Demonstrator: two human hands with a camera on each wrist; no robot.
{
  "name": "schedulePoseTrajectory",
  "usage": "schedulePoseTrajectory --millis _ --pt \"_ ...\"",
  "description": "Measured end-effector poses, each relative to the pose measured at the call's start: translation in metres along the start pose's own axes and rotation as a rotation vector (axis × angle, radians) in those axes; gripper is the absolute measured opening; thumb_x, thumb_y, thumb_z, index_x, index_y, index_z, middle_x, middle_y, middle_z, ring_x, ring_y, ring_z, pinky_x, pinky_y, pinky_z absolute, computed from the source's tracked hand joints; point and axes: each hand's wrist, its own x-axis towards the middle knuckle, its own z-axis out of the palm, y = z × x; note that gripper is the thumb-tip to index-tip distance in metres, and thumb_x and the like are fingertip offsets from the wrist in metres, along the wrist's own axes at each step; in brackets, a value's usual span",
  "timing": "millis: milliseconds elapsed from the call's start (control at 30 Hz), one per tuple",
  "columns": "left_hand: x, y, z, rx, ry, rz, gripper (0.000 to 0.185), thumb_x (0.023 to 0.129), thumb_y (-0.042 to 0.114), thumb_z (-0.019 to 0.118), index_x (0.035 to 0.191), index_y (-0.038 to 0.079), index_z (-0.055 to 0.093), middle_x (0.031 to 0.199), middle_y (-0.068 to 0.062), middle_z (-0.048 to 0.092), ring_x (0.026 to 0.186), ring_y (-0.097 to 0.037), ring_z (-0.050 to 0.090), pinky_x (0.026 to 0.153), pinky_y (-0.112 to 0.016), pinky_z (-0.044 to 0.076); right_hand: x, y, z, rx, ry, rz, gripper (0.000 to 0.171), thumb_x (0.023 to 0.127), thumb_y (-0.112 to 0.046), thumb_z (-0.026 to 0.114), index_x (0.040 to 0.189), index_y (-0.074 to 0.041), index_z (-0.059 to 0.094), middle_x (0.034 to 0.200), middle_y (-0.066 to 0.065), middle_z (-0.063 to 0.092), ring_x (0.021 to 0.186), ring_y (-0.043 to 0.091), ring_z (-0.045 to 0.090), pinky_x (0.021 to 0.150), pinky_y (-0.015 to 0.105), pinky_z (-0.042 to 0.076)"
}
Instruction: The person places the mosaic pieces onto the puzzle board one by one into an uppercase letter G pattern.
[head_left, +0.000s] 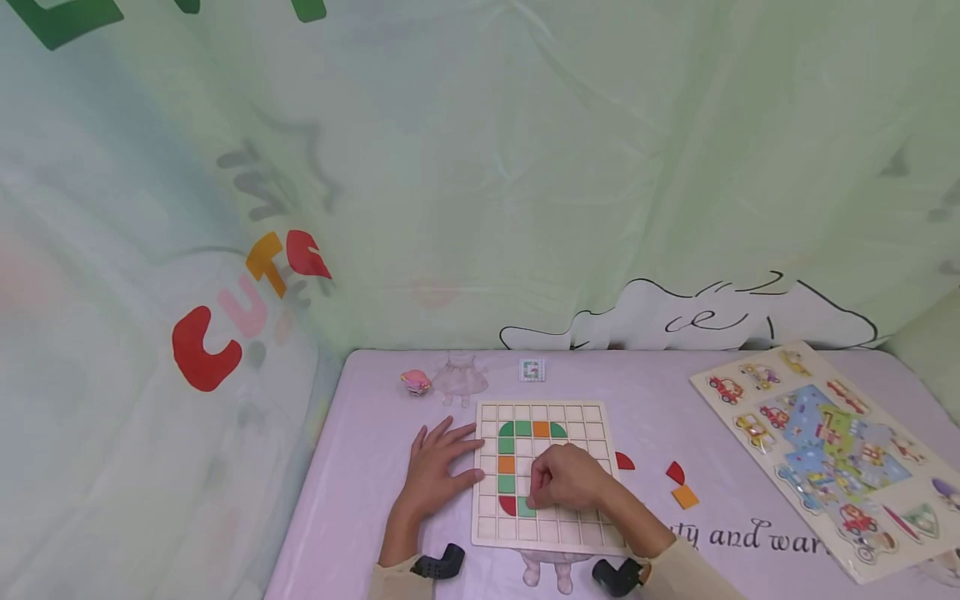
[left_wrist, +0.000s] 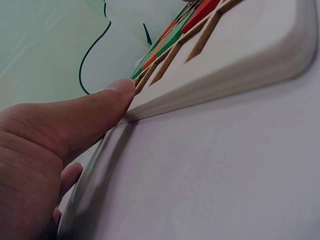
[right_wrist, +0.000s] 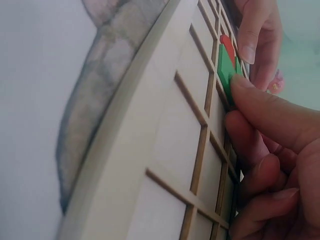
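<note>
A wooden grid board (head_left: pixel 497 527) lies on the lilac table and holds a curved line of green, orange and red tiles. My left hand (head_left: pixel 438 471) lies flat beside it, and its thumb (left_wrist: pixel 100 107) presses the board's left edge (left_wrist: pixel 240 55). My right hand (head_left: pixel 566 477) is curled over the board's lower middle. Its thumb and a finger pinch a green square tile (right_wrist: pixel 226 70) in a cell next to a red quarter-round tile (right_wrist: pixel 227 45). That green tile (head_left: pixel 525 507) shows just under the knuckles in the head view.
Two red quarter-round pieces (head_left: pixel 624 461) (head_left: pixel 676 472) and an orange square (head_left: pixel 685 497) lie loose right of the board. A vehicle puzzle board (head_left: pixel 825 450) fills the right side. A small pink object (head_left: pixel 416 382) and a small card (head_left: pixel 532 370) sit at the back, by the curtain.
</note>
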Motion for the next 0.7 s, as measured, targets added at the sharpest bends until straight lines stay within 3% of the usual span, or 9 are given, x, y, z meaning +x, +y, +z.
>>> schedulePoseTrajectory --millis 700 --pt "0.0004 -0.0035 0.0020 0.010 0.000 -0.002 0.049 0.088 0.049 0.073 0.134 0.034 0.068 0.152 0.011 0.054 0.154 -0.027 0.032 0.123 -0.064 0.012 -0.0015 -0.0012 -0.0022 0.023 -0.010 0.029 0.024 0.076 -0.026 0.090 0.068 -0.024 0.067 0.058 -0.009 0.058 0.066 0.010 0.054 0.059 0.025 0.041"
